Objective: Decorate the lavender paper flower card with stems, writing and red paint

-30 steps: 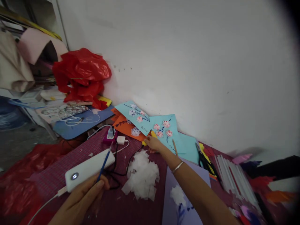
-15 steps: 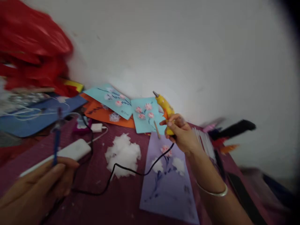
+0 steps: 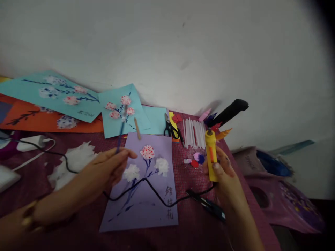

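Observation:
My left hand (image 3: 108,165) is closed in a pinch round a blue paintbrush (image 3: 120,134), held upright over the left edge of a purple sheet (image 3: 157,195). On that sheet are one red-speckled and two white paper blossoms on painted dark stems, with writing at the lower right. My right hand (image 3: 226,169) grips a yellow glue gun (image 3: 210,151), nozzle up, at the table's right side. Its black cord (image 3: 164,204) sags across the purple sheet and passes behind my left forearm. White paper scraps (image 3: 73,162) lie partly hidden behind that forearm.
Turquoise (image 3: 110,125) and orange (image 3: 18,116) flower sheets lie at the back against the wall. Nearby are scissors (image 3: 170,129), white glue sticks (image 3: 194,134), paint bottles (image 3: 205,115), paint blobs (image 3: 200,158) and a dark cutter (image 3: 206,205). Bags (image 3: 282,202) sit beyond the right edge.
The view has swung right. My right hand has carried the glue gun to the table's right side, and my left hand has brought the paintbrush rightward to the purple sheet.

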Available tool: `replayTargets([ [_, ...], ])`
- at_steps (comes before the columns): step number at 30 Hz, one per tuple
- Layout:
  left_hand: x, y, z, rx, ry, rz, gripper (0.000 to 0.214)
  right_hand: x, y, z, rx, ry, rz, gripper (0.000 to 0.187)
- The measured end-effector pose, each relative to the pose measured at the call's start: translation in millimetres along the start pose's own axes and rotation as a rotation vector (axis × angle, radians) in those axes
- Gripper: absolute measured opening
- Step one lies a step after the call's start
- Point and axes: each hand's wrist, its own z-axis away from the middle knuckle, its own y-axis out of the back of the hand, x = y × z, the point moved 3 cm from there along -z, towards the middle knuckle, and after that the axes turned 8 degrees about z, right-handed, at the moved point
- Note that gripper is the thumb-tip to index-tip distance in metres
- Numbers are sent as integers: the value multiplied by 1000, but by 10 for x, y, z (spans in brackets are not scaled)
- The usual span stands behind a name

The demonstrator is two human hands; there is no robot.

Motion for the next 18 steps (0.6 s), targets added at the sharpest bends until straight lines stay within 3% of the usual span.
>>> replayTargets([
  [2,-98,-365,-221,-101,25,-126,29,89,40,1,21,26,31,62],
  [3,-136,-512,-325,-140,-33,-214,25,123,46,6,10,24,22,63],
  [6,-270,-812,-573,-218,-149,-457,21,226,48,8,-18,-37,-57,58],
  [10,-454,-949,-721,-158,-122,-646,22,407,79,-28,92,-195,-165,46],
  [14,-614,-980,-751,-160,-14,-646,25,560,96,-65,17,-300,-309,37],
  [18,-716,-984,-772,-213,28,-609,23,644,130,-80,-16,-367,-277,46],
])
